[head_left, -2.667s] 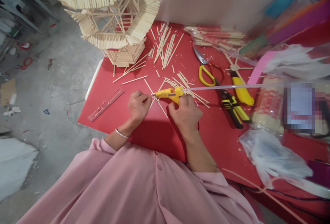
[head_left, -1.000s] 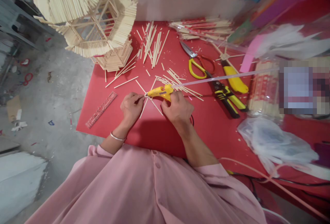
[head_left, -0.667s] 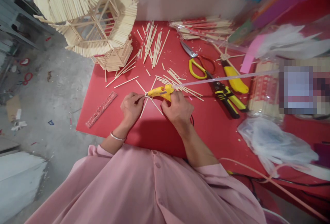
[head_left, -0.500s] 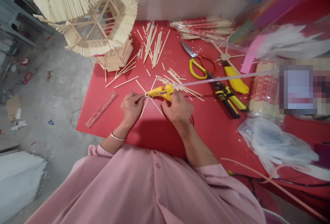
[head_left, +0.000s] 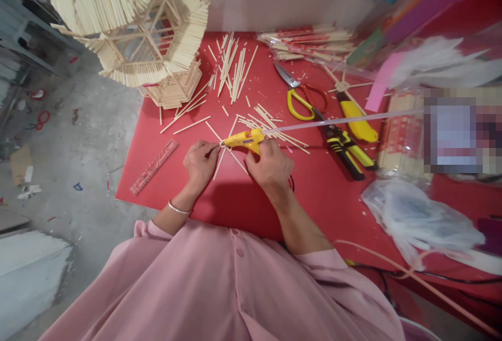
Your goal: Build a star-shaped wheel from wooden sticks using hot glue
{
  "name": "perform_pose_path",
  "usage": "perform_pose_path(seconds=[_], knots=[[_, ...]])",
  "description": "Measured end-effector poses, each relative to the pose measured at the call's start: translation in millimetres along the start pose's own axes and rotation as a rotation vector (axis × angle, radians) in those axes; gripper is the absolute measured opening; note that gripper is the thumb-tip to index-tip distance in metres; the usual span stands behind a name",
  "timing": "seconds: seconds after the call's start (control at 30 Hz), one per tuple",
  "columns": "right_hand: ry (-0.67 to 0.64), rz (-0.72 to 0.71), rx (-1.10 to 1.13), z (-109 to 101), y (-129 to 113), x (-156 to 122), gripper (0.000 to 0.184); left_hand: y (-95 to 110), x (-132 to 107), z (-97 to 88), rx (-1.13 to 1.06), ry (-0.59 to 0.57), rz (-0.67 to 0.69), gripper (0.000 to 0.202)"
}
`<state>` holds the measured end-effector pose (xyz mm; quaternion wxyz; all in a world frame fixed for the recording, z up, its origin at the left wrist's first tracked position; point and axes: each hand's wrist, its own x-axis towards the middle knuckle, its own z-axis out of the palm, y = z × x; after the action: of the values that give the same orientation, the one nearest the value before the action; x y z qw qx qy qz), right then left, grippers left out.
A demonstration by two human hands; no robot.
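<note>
Taking the hub of the sticks as the clock's centre, with twelve farthest from the person, the pink buttoned cloth garment [head_left: 219, 283] is nearest, at six. At four, the right hand [head_left: 271, 166] is clamped round the handle of a yellow plastic glue gun [head_left: 242, 139], seemingly to keep its nozzle trained on the joint. At eight, the left hand [head_left: 201, 162] has its fingertips drawn together on the pale wooden star of thin sticks [head_left: 225, 147], probably steadying it; the exact pinch is too small to make out. The star lies at the centre, flat on the red table [head_left: 317, 205], arms splayed under the nozzle. A long translucent glue stick [head_left: 337, 121] trails from the gun's rear towards three, clear of both hands. A clear plastic ruler [head_left: 154, 167] lies between eight and nine, loose pale cut sticks [head_left: 270, 125] near two, and yellow-and-red-handled metal scissors [head_left: 300, 103] beyond, apparently within reach. Farthest, towards eleven, stands a tiered pale wooden pagoda [head_left: 172, 84], perhaps set aside for working room.
</note>
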<state>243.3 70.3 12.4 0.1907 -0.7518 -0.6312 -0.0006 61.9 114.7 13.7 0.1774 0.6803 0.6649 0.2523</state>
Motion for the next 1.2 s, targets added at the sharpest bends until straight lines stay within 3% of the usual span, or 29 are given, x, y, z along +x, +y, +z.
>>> perform_pose_path(seconds=[1.2], knots=[[-0.024,0.030,0.011,2.0,0.1,-0.3,0.032,0.6,-0.1,1.5,-0.005,-0.001,-0.015,0.013]])
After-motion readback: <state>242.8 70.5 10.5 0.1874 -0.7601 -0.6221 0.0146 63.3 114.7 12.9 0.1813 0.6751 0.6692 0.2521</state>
